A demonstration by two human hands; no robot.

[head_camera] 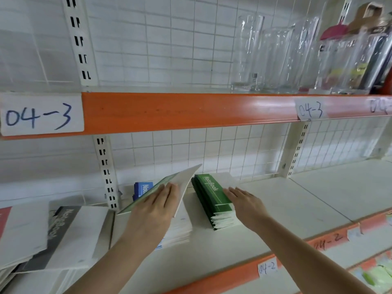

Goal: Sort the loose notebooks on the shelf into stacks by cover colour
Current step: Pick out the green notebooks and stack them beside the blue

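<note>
Left hand point(156, 201) grips a tilted green-edged notebook point(169, 185); flat-fingered right hand point(247, 203) rests against the green stack point(214, 200).

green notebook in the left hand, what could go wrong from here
1. The left hand holds the green notebook tilted and bent over the white pile; it may slip or crease.
2. The green stack has fanned lower edges, steadied only by the right hand; adding one could push it askew.
3. The blue notebook behind is half hidden and may be missed.
</note>
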